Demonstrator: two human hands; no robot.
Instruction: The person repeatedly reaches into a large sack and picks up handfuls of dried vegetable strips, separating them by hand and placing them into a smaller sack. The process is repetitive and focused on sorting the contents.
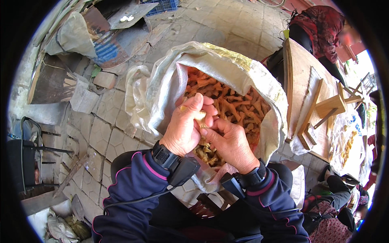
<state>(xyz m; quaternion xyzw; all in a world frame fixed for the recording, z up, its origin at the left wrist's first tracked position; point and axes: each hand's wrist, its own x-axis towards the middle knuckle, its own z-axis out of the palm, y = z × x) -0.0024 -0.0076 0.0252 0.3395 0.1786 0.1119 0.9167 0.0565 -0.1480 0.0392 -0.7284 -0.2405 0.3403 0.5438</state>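
A large woven plastic sack (267, 91) stands open between my knees, its rim rolled outward. Inside lie many orange-brown, stalk-like pieces (234, 106), seemingly mushrooms. Paler yellow ones (209, 156) show at the near side, below my hands. Over the sack's mouth, my left hand (184, 129) grips a pale yellow piece (200, 117) of the same kind between thumb and fingers. My right hand (232, 141) meets it from the right, thumb and forefinger pinched at the lower end of that piece. My fingers partly hide the piece.
To the right is a wooden table (304, 66) bearing a wooden frame-like device (331, 104) and plastic sheeting (348, 145). A person in a red patterned top (319, 30) bends beyond it; others sit at lower right. A brick (104, 79) and a metal-framed chair (27, 152) are at left.
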